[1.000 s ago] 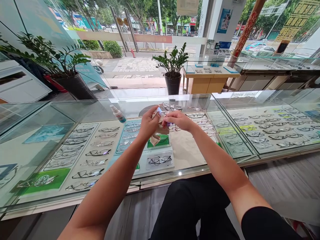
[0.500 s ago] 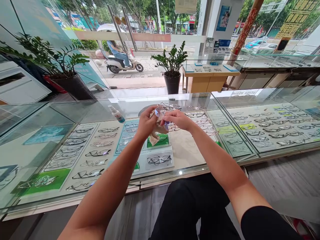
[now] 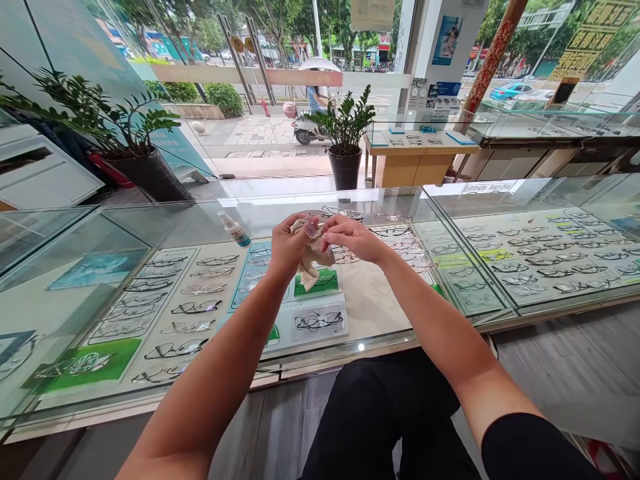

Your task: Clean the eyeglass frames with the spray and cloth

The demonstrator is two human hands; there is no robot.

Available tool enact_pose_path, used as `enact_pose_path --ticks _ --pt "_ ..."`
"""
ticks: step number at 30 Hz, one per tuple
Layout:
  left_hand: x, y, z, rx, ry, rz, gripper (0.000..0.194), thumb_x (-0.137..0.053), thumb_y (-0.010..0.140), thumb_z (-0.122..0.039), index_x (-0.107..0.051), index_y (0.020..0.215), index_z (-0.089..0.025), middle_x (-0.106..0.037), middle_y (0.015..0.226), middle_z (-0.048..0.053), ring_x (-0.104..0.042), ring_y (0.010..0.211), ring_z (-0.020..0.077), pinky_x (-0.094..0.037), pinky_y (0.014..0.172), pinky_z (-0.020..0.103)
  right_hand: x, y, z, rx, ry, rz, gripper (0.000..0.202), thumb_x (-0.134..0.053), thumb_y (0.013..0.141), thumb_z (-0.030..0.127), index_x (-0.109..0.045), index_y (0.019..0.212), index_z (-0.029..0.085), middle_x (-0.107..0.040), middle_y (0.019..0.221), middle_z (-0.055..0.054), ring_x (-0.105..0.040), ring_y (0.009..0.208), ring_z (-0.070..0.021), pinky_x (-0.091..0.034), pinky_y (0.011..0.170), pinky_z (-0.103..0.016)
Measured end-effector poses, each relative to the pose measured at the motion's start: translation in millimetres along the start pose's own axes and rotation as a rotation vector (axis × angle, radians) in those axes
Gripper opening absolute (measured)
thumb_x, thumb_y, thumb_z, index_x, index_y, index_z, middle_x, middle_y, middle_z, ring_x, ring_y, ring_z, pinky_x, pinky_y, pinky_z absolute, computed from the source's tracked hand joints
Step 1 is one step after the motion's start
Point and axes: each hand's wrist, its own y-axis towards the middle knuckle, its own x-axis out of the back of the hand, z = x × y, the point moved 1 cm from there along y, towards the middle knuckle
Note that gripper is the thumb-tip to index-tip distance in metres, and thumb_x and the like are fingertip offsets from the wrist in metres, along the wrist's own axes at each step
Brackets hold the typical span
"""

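A pair of glasses (image 3: 314,228) with a thin frame is held up over the glass counter (image 3: 200,220), between both hands. My left hand (image 3: 286,248) grips a beige cleaning cloth (image 3: 309,267) pressed against one lens; the cloth hangs down below the fingers. My right hand (image 3: 350,239) pinches the frame from the right side. A small white spray bottle (image 3: 233,229) with a blue label stands on the counter top, left of my hands.
Under the glass lie trays with several pairs of glasses (image 3: 320,320) on green and white cards. More loose glasses (image 3: 395,230) rest behind my hands. Potted plants (image 3: 345,133) stand beyond the counter. Another showcase (image 3: 550,253) adjoins on the right.
The glasses have been turned in my hands and the cloth now covers more of the lens. Outside, a person on a scooter has ridden from left to right.
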Motion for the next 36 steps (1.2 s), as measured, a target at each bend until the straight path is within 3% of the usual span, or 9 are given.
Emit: enact_pose_path --ticks 8,14,18,22,26,32,36 --pt "-2.4 -0.2 -8.9 -0.099 -0.030 -0.034 0.040 -0.096 0.070 -0.054 -0.080 0.086 -0.020 -0.077 0.086 0.004 -0.063 0.073 0.0155 -0.051 0.067 0.027 -0.7 -1.3 1.7 0.037 0.010 -0.039 0.026 -0.071 0.107 0.037 -0.087 0.092 0.024 -0.062 0.135 -0.009 -0.056 0.140 -0.0259 -0.040 0.128 -0.049" --pt "-3.0 -2.0 -9.9 -0.111 0.037 0.010 0.035 -0.093 0.072 -0.047 -0.083 0.094 -0.021 -0.077 0.089 0.003 -0.061 0.073 0.0156 -0.048 0.064 0.027 -2.2 -1.2 2.9 0.065 0.092 0.006 0.029 -0.068 0.109 0.037 -0.085 0.091 0.022 -0.068 0.112 -0.006 -0.064 0.108 -0.0200 -0.052 0.106 -0.041" --pt "-2.1 -1.7 -6.9 -0.111 0.102 0.046 0.028 -0.088 0.073 -0.041 -0.083 0.091 -0.020 -0.076 0.085 0.002 -0.059 0.072 0.0152 -0.045 0.063 0.026 -2.2 -1.1 2.2 0.077 0.089 0.011 0.030 -0.068 0.108 0.037 -0.084 0.089 0.021 -0.067 0.108 -0.005 -0.062 0.101 -0.0186 -0.052 0.098 -0.038" --pt "-0.3 -1.0 -6.6 -0.146 0.128 0.036 0.028 -0.088 0.072 -0.040 -0.082 0.091 -0.020 -0.078 0.093 0.004 -0.062 0.077 0.0164 -0.048 0.068 0.028 -2.6 -1.5 2.1 0.052 0.090 -0.004 0.030 -0.069 0.107 0.040 -0.085 0.090 0.021 -0.062 0.110 -0.005 -0.061 0.101 -0.0187 -0.053 0.098 -0.038" --pt "-0.6 -1.8 -8.6 -0.145 0.176 0.093 0.035 -0.089 0.076 -0.049 -0.084 0.096 -0.021 -0.081 0.100 0.006 -0.067 0.087 0.0212 -0.051 0.073 0.030 -0.4 -2.5 6.3 0.041 0.080 -0.004 0.032 -0.068 0.107 0.041 -0.084 0.087 0.022 -0.062 0.109 -0.005 -0.062 0.105 -0.0208 -0.052 0.107 -0.042" --pt "-1.2 -1.0 -5.3 -0.076 0.118 0.174 0.042 -0.092 0.076 -0.057 -0.084 0.093 -0.020 -0.077 0.091 0.005 -0.065 0.084 0.0215 -0.051 0.075 0.031 1.6 -3.5 11.2 0.031 0.111 0.009 0.032 -0.068 0.106 0.040 -0.085 0.086 0.023 -0.063 0.110 -0.006 -0.062 0.110 -0.0229 -0.047 0.118 -0.046" --pt "-0.3 -0.7 -3.8 -0.110 0.128 0.130 0.036 -0.090 0.080 -0.055 -0.082 0.087 -0.020 -0.075 0.089 0.005 -0.062 0.081 0.0194 -0.050 0.076 0.032 2.5 -4.1 10.0 0.041 0.117 0.023 0.033 -0.069 0.107 0.043 -0.086 0.087 0.023 -0.059 0.106 -0.005 -0.060 0.109 -0.0226 -0.046 0.117 -0.046"
